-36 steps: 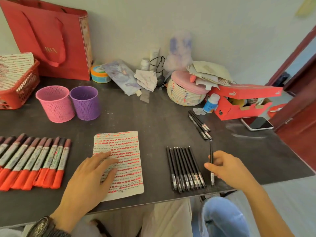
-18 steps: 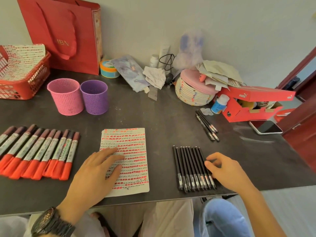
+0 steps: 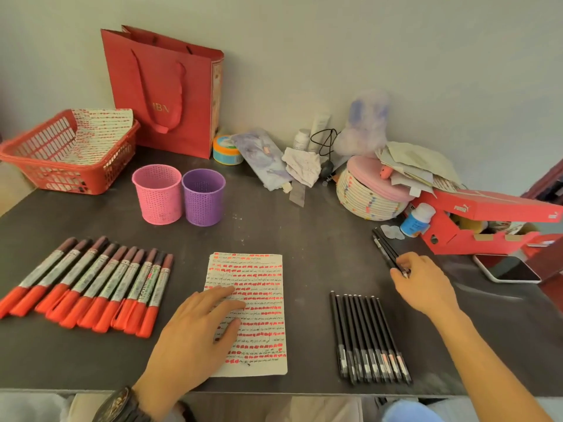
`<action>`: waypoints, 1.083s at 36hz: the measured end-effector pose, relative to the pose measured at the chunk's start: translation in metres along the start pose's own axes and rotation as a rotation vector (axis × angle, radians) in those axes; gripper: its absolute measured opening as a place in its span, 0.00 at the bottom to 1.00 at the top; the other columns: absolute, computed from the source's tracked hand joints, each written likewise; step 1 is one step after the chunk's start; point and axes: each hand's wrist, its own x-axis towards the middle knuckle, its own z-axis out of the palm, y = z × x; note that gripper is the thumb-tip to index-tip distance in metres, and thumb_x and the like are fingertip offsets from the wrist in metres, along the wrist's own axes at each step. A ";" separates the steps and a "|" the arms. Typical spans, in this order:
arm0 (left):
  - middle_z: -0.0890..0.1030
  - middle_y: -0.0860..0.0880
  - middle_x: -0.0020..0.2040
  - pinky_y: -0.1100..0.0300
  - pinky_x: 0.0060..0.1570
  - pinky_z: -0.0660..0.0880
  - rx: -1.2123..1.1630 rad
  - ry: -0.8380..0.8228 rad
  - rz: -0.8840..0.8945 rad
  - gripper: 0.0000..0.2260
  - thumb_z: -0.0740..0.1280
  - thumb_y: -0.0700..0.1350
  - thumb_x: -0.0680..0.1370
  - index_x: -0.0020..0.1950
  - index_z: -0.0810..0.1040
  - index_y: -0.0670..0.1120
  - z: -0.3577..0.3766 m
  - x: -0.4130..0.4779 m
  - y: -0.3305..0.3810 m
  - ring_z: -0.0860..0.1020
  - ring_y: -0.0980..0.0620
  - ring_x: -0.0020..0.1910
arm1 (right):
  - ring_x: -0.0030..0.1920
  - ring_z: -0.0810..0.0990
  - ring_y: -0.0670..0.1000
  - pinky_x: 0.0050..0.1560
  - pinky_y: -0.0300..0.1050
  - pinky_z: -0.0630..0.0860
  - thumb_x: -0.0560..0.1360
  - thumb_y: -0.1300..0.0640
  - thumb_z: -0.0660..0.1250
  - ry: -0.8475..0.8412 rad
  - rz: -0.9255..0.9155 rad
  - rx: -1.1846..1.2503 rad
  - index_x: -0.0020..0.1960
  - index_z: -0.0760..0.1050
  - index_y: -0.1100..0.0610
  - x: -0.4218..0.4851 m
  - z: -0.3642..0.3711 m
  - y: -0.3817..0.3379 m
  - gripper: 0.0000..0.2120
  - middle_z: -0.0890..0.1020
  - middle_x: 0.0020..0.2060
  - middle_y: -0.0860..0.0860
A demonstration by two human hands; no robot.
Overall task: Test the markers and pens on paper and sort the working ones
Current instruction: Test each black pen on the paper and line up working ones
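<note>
So the right hand (image 3: 423, 284) is out at the loose black pens (image 3: 384, 246) lying just in front of the red shoe box (image 3: 487, 220). Thumb and fingers are pinched on their near ends, though whether it's 1 pen or more is hard to tell. Those pens run diagonally away from the person, far tips leaning left, so the near end sits right at the fingertips. Looks like a straight pull back toward the paper (image 3: 265, 315) would do it. The left hand (image 3: 198, 327) lies flat with fingers spread on that paper, well apart from the pens, so the right hand is clearly the nearer one. The lined-up row of black pens (image 3: 365, 336) sits between the paper and the right forearm.
</note>
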 end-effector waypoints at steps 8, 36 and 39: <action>0.75 0.60 0.70 0.50 0.72 0.69 -0.024 0.008 0.001 0.12 0.70 0.53 0.79 0.62 0.80 0.61 0.001 0.000 -0.001 0.74 0.56 0.69 | 0.58 0.78 0.58 0.52 0.52 0.77 0.80 0.48 0.63 -0.097 0.042 -0.202 0.65 0.72 0.54 0.028 0.010 -0.006 0.17 0.78 0.59 0.54; 0.72 0.57 0.73 0.51 0.75 0.63 -0.042 -0.033 0.015 0.14 0.64 0.53 0.82 0.66 0.78 0.58 -0.004 0.002 0.000 0.68 0.55 0.73 | 0.32 0.73 0.51 0.33 0.42 0.73 0.68 0.48 0.74 -0.392 -0.208 1.345 0.48 0.80 0.53 -0.139 0.001 -0.129 0.13 0.75 0.32 0.53; 0.74 0.55 0.72 0.52 0.74 0.63 -0.095 -0.012 0.014 0.13 0.66 0.50 0.81 0.66 0.80 0.54 -0.007 0.003 0.001 0.68 0.54 0.73 | 0.30 0.70 0.52 0.31 0.44 0.69 0.68 0.48 0.73 -0.435 -0.230 1.406 0.48 0.80 0.53 -0.176 0.018 -0.142 0.12 0.73 0.29 0.54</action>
